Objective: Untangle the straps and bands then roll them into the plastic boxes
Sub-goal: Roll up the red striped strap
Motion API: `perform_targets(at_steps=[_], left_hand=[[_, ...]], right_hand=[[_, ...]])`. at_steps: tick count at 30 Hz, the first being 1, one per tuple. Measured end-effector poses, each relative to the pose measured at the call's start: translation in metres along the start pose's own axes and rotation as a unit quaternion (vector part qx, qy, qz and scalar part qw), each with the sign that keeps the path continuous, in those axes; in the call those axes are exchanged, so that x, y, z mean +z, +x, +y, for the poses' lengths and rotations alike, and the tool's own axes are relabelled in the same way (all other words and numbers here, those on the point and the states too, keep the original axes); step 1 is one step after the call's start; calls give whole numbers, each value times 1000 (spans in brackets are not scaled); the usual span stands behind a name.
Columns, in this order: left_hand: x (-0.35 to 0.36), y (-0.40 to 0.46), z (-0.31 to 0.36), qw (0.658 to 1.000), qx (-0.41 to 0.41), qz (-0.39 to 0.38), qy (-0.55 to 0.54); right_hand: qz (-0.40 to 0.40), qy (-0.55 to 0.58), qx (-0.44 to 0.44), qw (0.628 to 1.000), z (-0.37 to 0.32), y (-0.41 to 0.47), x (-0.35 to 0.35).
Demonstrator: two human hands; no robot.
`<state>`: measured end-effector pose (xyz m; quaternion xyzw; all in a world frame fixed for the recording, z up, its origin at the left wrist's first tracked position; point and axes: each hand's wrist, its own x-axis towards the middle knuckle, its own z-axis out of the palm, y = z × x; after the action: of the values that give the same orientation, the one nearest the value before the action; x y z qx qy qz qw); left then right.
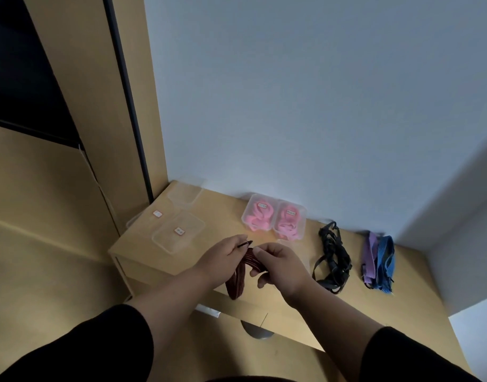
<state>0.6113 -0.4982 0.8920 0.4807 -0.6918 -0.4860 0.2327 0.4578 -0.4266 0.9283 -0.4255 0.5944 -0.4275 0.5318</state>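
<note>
Strap [241, 274], dark red with fine black ribbing, hangs doubled over the desk [418, 301] front edge at 6 o'clock. Your left hand [223, 257] pinches its thin black end; your right hand [281, 267] curls its grip round the band. Two boxes [274, 216] at 12 o'clock hold pink rolls.

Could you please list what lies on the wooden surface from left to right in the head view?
Empty clear plastic boxes → dark red striped band held in both hands → two boxes of pink bands → black straps → purple strap → blue strap.
</note>
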Motion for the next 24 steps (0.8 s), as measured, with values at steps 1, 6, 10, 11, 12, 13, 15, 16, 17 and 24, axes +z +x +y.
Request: perform_targets(at_steps=[1, 6, 10, 11, 12, 13, 15, 16, 17, 24], left_hand=[[0, 4, 1, 1000, -15, 8, 15], [1, 18, 0, 991, -83, 35, 104], [5, 12, 5, 996, -39, 42, 71], [7, 10, 8, 999, -21, 32, 38], [10, 9, 11, 1000, -6, 16, 0], [13, 8, 15, 999, 6, 4, -34], [17, 8, 22, 998, 28, 5, -61], [18, 10, 24, 997, 37, 14, -63], [19, 12, 27, 997, 44, 23, -59], [13, 24, 41, 999, 39, 4, -17]], right_hand=[[23, -7, 9, 1000, 0, 1, -2], [86, 4, 36, 996, 2, 3, -14], [91, 40, 30, 995, 3, 4, -19], [89, 42, 28, 995, 3, 6, -20], [86, 44, 25, 995, 2, 7, -21], [83, 44, 23, 995, 1, 8, -23], [74, 43, 17, 996, 0, 10, -27], [69, 43, 15, 997, 0, 11, -28], [66, 42, 11, 997, 0, 12, -30], [19, -27, -2, 999, 7, 21, -41]])
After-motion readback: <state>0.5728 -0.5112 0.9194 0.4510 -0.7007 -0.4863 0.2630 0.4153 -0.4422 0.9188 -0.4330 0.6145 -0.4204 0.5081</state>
